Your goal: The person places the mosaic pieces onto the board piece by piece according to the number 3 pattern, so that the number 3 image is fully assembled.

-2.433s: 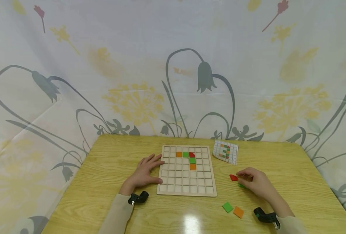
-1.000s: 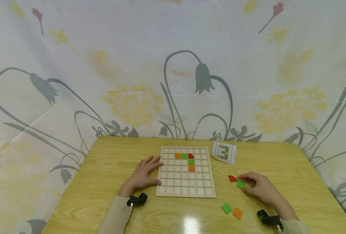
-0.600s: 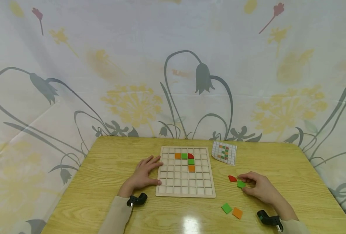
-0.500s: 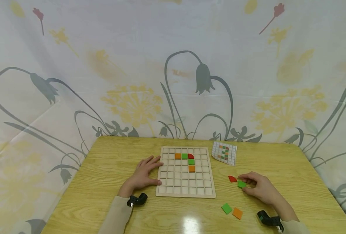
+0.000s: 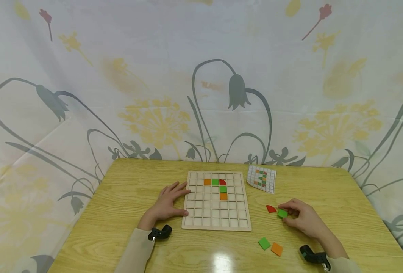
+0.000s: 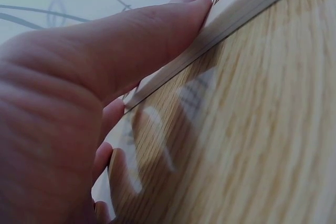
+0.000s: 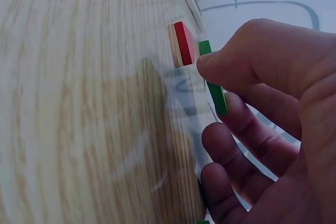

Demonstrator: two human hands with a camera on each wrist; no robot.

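Green tile (image 5: 282,213) is my worry, pinched in my right hand (image 5: 300,217) to the right of the board (image 5: 206,212). Nearest me, a loose green square (image 5: 264,243) and an orange square (image 5: 277,249) lie left of my wrist camera (image 5: 312,254); dragging that wrist low and leftward could sweep them aside. Farther off, my pinch is narrow, thumb against fingertip, and the held piece seems raised from the table; an uneven squeeze could flip it loose. Just beside it on the left lies a red quarter-round (image 5: 271,209), which a low path might knock away. My left hand (image 5: 164,204) is spread wide, thumb at the board's left rim; a hard push rightward could slide the grid and jolt its coloured pieces. Farthest, the pattern card (image 5: 262,179) looks slightly curled, so a brushing knuckle could shift it.
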